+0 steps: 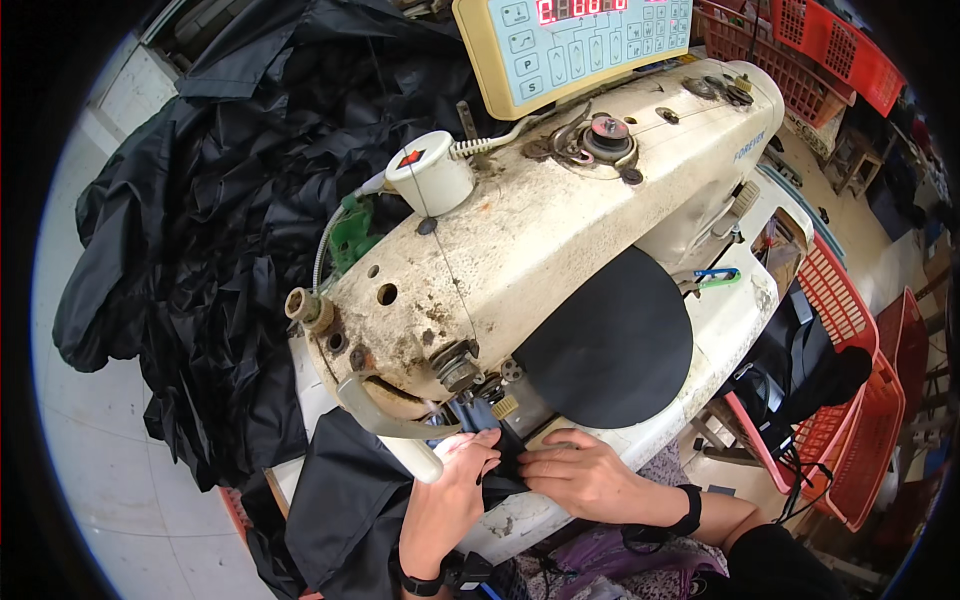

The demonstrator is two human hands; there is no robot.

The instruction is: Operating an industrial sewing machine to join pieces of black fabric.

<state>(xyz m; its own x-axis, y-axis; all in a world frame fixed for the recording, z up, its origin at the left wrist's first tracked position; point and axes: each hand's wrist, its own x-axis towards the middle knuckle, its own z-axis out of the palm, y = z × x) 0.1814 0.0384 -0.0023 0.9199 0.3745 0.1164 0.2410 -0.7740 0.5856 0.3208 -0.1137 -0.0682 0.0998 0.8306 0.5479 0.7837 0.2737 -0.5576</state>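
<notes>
- Left hand [448,490], bare, black band at wrist: fingers drawn narrow and curled beside the needle area, at the cloth; whether they pinch or only press cannot be told. Set so close, presumably, to steer the edge.
- Right hand [590,480], likewise banded: fingers bent and gathered, tips at the cloth opposite the left; a firm grip cannot be confirmed. The pairing likely keeps the cloth flat from both sides.
- Smooth black sheet fabric [345,490]: lies left of the left hand and hangs over the near edge of the bench, with black cloth also between the hands; whether one piece, unclear. The overhang probably leaves it free to slide.
- White, worn bench [500,530]: carries cloth and machine.
- Pale curved guard with white tubular end [400,430]: juts out above the left hand, perhaps to shield the fingers.
- Stained cream metal sewing machine [480,280]: its arm slants across the bench, the needle end nearest the hands, apparently for close sight of the work.
- Flat black rounded sheet [610,340]: beneath the arm, right of the needle end, perhaps as a smooth cover.
- Cream-framed control panel with red digits [580,75]: behind the arm, face toward the person, seemingly for easy reading.
- Crumpled black fabric heap [230,200]: left and beyond, likely kept within reach.
- Red plastic lattice basket [840,290]: right of the bench, holding black strapped articles.
</notes>
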